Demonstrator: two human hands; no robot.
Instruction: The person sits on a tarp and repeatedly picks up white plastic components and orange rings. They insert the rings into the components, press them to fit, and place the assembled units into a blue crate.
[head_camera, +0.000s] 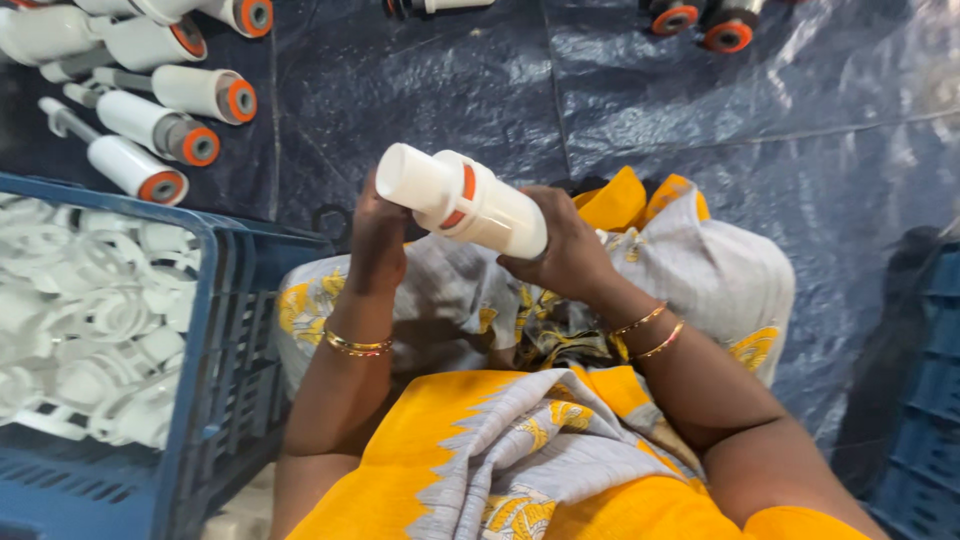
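Blue tarpaulin (420, 80) underfoot. White plastic cylinder (462, 200) held over the lap: right hand (565, 250) fingers clamped on its body, left hand (375, 235) fingers curled at its narrow end. Judged light, rigid, smooth; grip the wide body.

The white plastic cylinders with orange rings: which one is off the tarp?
The white plastic cylinder with an orange ring held in both hands; the other white cylinders lie on the blue tarp.

Cylinder part (462, 202) held centre frame, left hand (375, 240) at its 9 o'clock, right hand (562, 250) at 4. Crate (215, 330) of moulded pieces, possibly caps, at 8 o'clock. Finished cylinders (160, 125) on floor sheet (700, 130) at 10; more (700, 20) at 1.
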